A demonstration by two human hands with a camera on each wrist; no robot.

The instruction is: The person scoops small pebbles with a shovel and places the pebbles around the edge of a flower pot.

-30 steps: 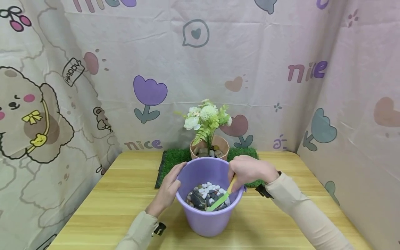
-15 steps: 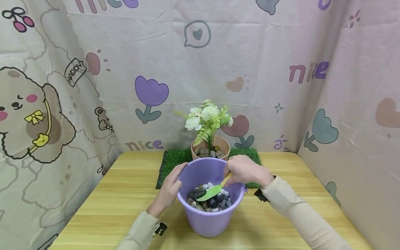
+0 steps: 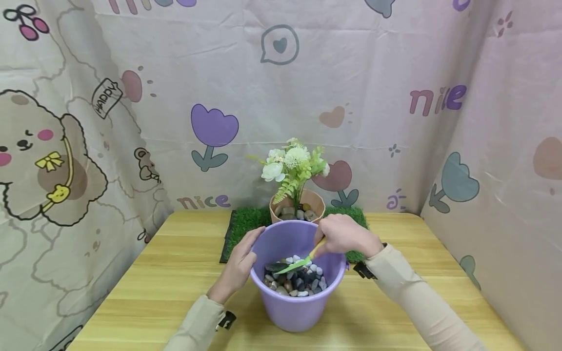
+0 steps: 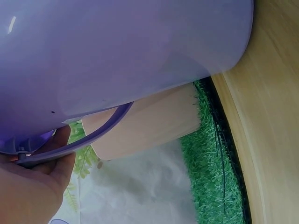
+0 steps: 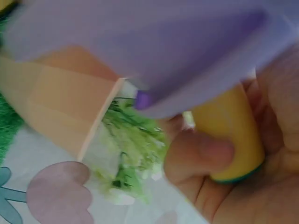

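Note:
A purple bucket (image 3: 295, 312) stands on the wooden table, with mixed white, dark and brown pebbles (image 3: 303, 285) in it. My left hand (image 3: 238, 263) holds its rim on the left side; in the left wrist view the fingers (image 4: 58, 170) wrap by the bucket handle (image 4: 98, 135). In my right hand (image 3: 344, 236) is a small garden trowel with a green blade (image 3: 293, 266). The right wrist view shows that fist around the trowel's yellow handle (image 5: 229, 130). Inside the bucket, the blade overlaps a large dark stone (image 3: 274, 267) above the pebbles.
Right behind the bucket, a peach flowerpot (image 3: 319, 201) with stones and white artificial flowers (image 3: 296, 158) sits on a green turf mat (image 3: 246, 224). A printed cloth (image 3: 281, 97) hangs at the back and both sides of the table (image 3: 184, 243).
The trowel has swung from the front right of the bucket leftward and up to the large dark stone, which has shifted back. Its blade now shows narrower. The left hand stays on the rim.

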